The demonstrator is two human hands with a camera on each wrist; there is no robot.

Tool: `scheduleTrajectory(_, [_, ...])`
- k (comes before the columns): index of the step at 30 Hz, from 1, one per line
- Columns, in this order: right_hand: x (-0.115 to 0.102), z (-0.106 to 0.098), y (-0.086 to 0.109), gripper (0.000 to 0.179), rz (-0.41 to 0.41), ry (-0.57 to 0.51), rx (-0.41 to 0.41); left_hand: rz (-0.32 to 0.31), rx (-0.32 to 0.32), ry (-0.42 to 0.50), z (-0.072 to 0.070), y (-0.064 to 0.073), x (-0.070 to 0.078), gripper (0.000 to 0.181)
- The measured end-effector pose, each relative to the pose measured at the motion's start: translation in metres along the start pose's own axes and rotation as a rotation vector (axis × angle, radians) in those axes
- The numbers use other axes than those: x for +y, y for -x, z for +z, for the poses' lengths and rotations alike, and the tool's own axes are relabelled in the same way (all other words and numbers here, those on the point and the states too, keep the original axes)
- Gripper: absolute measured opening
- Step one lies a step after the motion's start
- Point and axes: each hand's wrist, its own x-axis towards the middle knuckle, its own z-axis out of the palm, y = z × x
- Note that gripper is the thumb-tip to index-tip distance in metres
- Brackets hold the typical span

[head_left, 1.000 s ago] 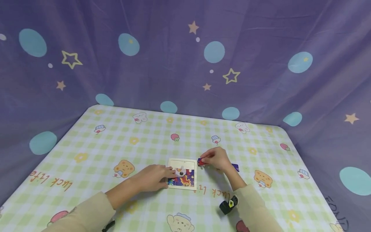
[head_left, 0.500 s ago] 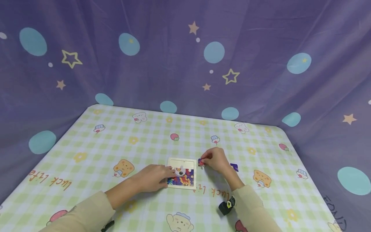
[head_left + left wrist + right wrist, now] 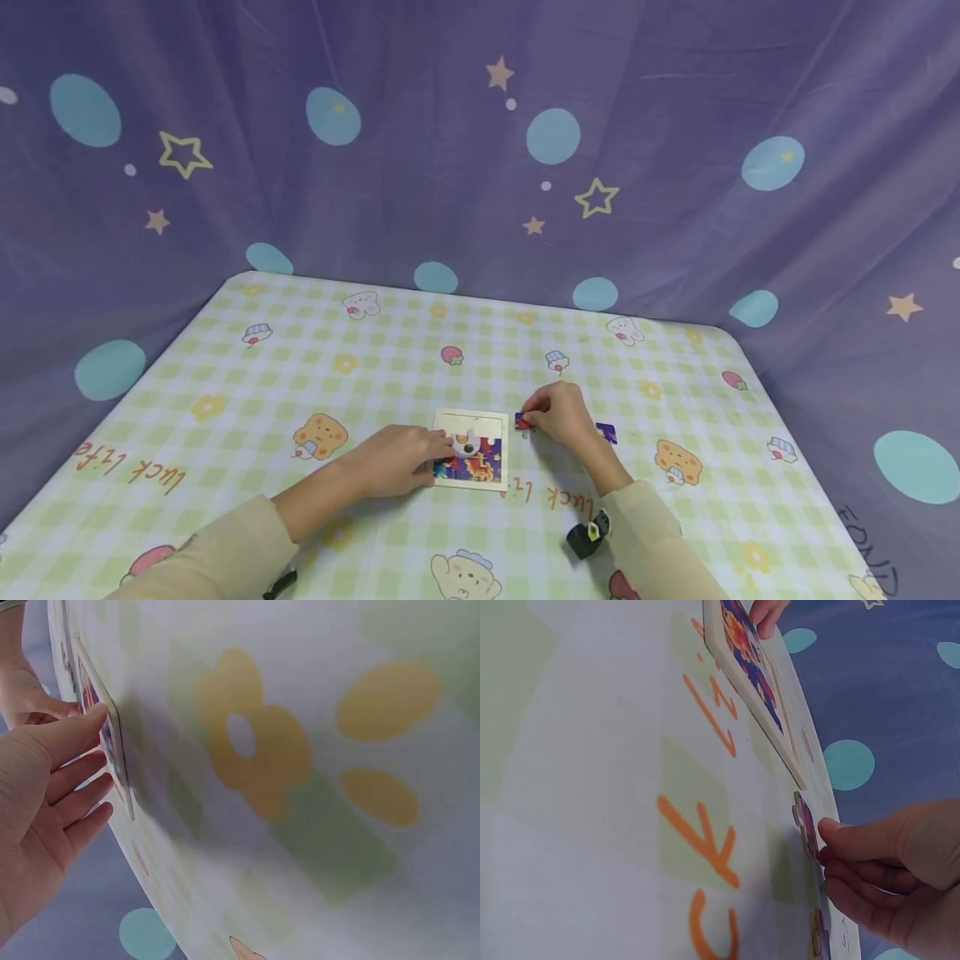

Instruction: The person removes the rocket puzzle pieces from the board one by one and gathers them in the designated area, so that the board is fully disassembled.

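A wooden puzzle board (image 3: pixel 471 486) with a pale rim lies on the table, partly filled with colourful pieces; its far part shows bare pale wood. My left hand (image 3: pixel 405 458) rests at the board's left side, fingertips over the picture; in the left wrist view its fingers are fairly straight and the thumb touches the rim. Just right of the board, my right hand (image 3: pixel 561 412) pinches a red and purple jigsaw piece (image 3: pixel 808 825) between thumb and fingers, close to the tabletop. Another purple jigsaw piece (image 3: pixel 607 432) lies further right, partly behind the right wrist.
The table has a green and white checked cloth (image 3: pixel 405 350) printed with cartoon figures. A purple curtain (image 3: pixel 450 192) with stars and blue ovals hangs behind and at the sides. A black wrist strap device (image 3: pixel 587 537) sits at the right forearm.
The right hand and its jigsaw piece have shifted very slightly to the right, and more of the loose purple piece shows. The left hand and board stay in place.
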Motion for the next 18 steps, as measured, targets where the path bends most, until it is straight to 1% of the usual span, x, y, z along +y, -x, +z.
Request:
scheduleTrajectory(5, [-0.002,-0.002,0.0,0.006,0.012,-0.004,0.005,0.0,0.012,0.011,-0.002,0.0,0.002,0.044])
scheduleTrajectory(9, [-0.005,-0.003,0.003,0.006,-0.006,-0.008,0.005,0.035,0.006,0.039,-0.002,-0.001,0.004,0.048])
scheduleTrajectory(12, [-0.009,-0.003,0.005,0.006,-0.025,-0.014,0.006,0.05,-0.019,0.048,0.0,-0.002,0.006,0.05])
scheduleTrajectory(16, [-0.014,0.0,0.008,0.008,-0.066,-0.027,0.006,0.047,-0.056,0.042,0.005,-0.003,0.006,0.051])
scheduleTrajectory(18, [-0.017,0.001,0.009,0.008,-0.094,-0.034,0.001,0.05,-0.064,0.037,0.007,-0.004,0.007,0.051])
